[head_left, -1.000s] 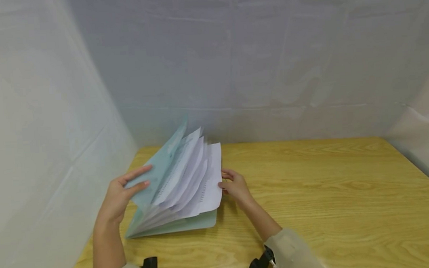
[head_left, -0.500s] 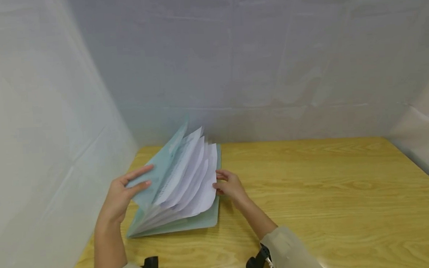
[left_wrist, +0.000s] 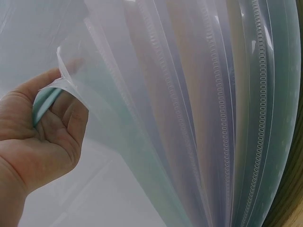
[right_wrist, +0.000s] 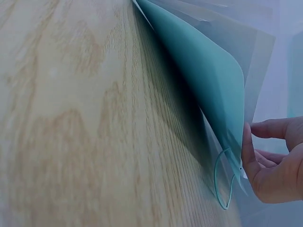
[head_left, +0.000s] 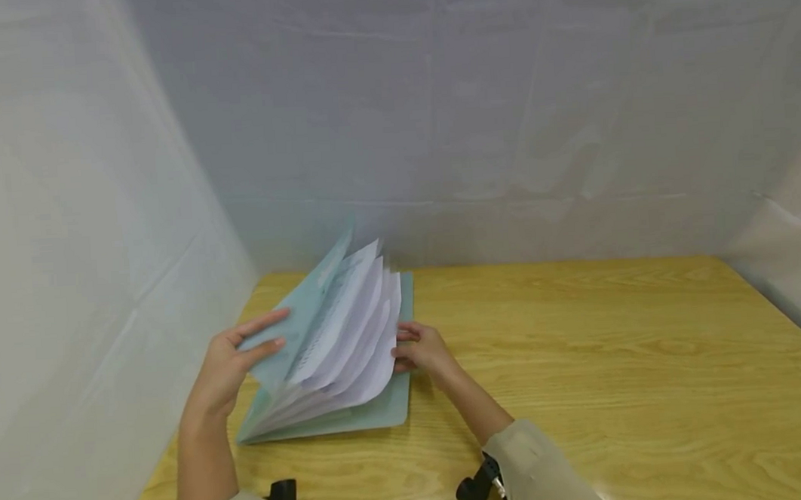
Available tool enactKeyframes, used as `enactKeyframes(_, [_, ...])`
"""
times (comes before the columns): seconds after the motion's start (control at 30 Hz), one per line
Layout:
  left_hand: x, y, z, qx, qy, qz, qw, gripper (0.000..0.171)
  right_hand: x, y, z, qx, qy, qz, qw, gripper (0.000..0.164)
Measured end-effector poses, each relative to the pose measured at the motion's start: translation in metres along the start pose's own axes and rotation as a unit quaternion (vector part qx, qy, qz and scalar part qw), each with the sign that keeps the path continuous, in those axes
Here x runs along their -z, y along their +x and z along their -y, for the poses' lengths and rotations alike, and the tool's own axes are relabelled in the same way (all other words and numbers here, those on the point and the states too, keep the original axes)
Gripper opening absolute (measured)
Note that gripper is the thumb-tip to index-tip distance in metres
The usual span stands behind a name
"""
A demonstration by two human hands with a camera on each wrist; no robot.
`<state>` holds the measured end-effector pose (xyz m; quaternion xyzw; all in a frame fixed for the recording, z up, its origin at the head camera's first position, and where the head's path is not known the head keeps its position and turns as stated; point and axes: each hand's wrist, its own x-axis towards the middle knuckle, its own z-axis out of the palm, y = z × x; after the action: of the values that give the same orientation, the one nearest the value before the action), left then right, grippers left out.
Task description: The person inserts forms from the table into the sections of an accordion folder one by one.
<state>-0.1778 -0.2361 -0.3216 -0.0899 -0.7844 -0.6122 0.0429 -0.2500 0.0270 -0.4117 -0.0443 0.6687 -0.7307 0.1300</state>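
Note:
A pale teal display book with clear pockets lies partly opened at the left of the table, its back cover point(head_left: 385, 415) lowest. My left hand point(head_left: 218, 373) grips the raised front cover point(head_left: 304, 296), fingers and thumb over its outer edge. In the left wrist view that hand point(left_wrist: 45, 125) also has a curled clear pocket point(left_wrist: 71, 82) at its fingers. White printed pages point(head_left: 359, 362) fan out between the covers. At their right edge, my right hand point(head_left: 428, 350) pinches a page. The right wrist view has its fingertips point(right_wrist: 250, 137) by the back cover's edge point(right_wrist: 208, 75).
A thin teal elastic loop point(right_wrist: 216, 177) hangs from the book's edge. The wooden table point(head_left: 617, 367) extends to the right. Whitish sheeting point(head_left: 489, 124) stands behind the table and on both sides. Black wrist cameras point(head_left: 282, 495) sit at the sleeves.
My right hand has moved slightly left with the page edge, bending it inward and baring a strip of the back cover. The left hand and front cover have barely moved.

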Motion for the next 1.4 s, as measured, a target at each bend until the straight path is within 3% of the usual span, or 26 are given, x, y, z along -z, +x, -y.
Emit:
enactKeyframes(0.4, [0.001, 0.001, -0.001, -0.004, 0.008, 0.004, 1.0000, 0.046, -0.007, 0.004, 0.004, -0.004, -0.012, 0.005, 1.000, 0.057])
enactKeyframes(0.73, [0.002, 0.000, 0.001, -0.011, 0.025, 0.013, 0.9995, 0.045, 0.003, 0.008, 0.006, -0.004, -0.005, 0.017, 1.000, 0.053])
enactKeyframes(0.97, [0.001, 0.000, 0.001, -0.014, 0.006, 0.009, 0.9998, 0.044, -0.002, 0.003, 0.008, -0.009, -0.008, 0.037, 0.999, 0.053])
enactKeyframes(1.2, [0.001, 0.001, 0.002, -0.009, 0.003, 0.009, 0.9999, 0.044, 0.000, 0.009, -0.001, -0.008, -0.022, 0.018, 1.000, 0.053])
enactKeyframes(1.4, [0.000, 0.002, 0.005, -0.008, -0.005, 0.005, 0.9999, 0.043, 0.012, 0.005, -0.003, 0.020, 0.010, -0.001, 1.000, 0.042])
